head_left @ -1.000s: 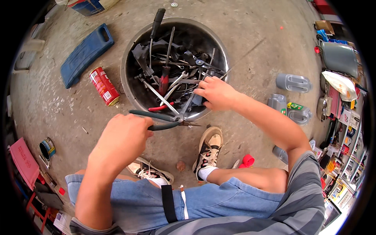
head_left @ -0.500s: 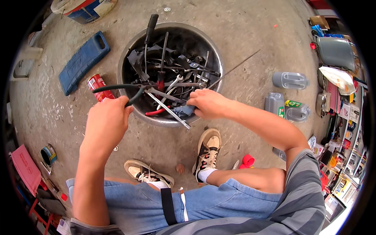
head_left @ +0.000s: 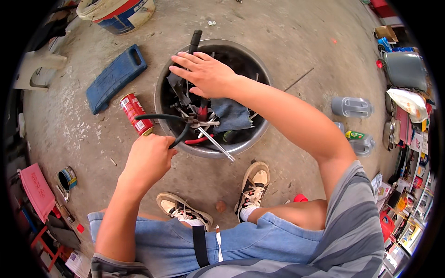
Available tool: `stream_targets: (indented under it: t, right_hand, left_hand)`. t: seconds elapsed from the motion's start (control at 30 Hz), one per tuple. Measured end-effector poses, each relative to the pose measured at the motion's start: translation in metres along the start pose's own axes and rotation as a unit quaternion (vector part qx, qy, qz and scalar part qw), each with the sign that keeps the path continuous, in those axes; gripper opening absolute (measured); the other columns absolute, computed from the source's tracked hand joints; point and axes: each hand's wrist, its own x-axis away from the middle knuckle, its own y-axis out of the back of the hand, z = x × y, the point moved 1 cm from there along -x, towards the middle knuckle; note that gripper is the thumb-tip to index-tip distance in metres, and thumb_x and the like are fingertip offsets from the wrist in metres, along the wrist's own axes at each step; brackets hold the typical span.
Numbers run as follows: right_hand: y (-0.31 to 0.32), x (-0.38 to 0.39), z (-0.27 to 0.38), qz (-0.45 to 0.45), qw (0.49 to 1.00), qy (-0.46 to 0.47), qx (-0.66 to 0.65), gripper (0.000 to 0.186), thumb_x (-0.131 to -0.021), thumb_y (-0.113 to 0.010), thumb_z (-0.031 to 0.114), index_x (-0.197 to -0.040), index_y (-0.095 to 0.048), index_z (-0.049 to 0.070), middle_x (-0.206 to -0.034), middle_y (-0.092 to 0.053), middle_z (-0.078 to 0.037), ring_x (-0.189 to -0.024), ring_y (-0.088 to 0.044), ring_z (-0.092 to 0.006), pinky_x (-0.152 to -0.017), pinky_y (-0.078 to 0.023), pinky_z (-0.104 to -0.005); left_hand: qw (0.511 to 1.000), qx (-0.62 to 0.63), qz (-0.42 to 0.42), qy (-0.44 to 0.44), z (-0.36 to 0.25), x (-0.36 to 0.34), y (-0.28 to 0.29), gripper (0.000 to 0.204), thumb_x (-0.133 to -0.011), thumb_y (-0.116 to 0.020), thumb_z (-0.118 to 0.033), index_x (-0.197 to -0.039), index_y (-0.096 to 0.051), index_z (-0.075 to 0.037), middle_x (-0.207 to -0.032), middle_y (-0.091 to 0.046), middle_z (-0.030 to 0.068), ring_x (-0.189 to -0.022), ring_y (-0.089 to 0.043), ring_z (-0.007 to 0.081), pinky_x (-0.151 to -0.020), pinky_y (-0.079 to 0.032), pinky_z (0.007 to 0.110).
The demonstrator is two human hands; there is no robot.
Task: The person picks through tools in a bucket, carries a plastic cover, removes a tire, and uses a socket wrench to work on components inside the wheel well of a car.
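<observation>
My left hand (head_left: 147, 155) is closed around one dark handle of a pair of pliers (head_left: 163, 116); the jaws reach over the tools in a round metal basin (head_left: 211, 152). My right hand (head_left: 206, 75) is open, fingers spread, above the far left part of the basin, beside a black-handled screwdriver (head_left: 195, 40). It covers some of the contents. A torn piece of blue denim cloth (head_left: 231, 116) lies over the tools under my right wrist. A silver rod-like tool (head_left: 218, 147) and a red handle (head_left: 197, 140) show at the near side.
A red spray can (head_left: 134, 111) stands left of the basin, near a blue plastic case (head_left: 116, 78). A bucket (head_left: 118, 16) is at the far left. Grey plastic bottles (head_left: 352, 107) are on the right. A thin metal rod (head_left: 299, 78) sticks out past the basin's right rim.
My right hand has moved from the basin's near right side up and left, opening its fingers. The denim cloth now lies spread over the tools. My left hand stays on the pliers.
</observation>
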Motion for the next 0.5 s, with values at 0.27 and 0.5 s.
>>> stream_targets:
  t: [0.27,0.5]
  right_hand:
    - [-0.030,-0.019,-0.004,0.148,0.986,-0.061,0.055,0.088,-0.065,-0.081,0.042,-0.137,-0.045,0.009,-0.116,-0.060,-0.006,-0.114,-0.052,-0.0227,-0.102,-0.033,-0.0372]
    - [-0.021,-0.026,-0.007,0.165,0.986,-0.025,0.021,0.072,-0.069,-0.078,0.046,-0.127,-0.050,0.015,-0.108,-0.062,-0.006,-0.108,-0.058,-0.0236,-0.090,-0.040,-0.0384]
  left_hand:
    - [1.000,0.005,0.007,0.013,0.007,0.007,-0.006,0.015,-0.083,-0.063,-0.017,-0.081,-0.063,-0.002,-0.071,-0.061,0.0206,-0.075,-0.059,0.0407,-0.068,-0.045,0.050]
    - [1.000,0.019,0.015,-0.011,0.015,0.003,-0.004,0.015,-0.083,-0.062,-0.016,-0.081,-0.062,-0.001,-0.073,-0.061,0.0213,-0.076,-0.059,0.0410,-0.069,-0.045,0.050]
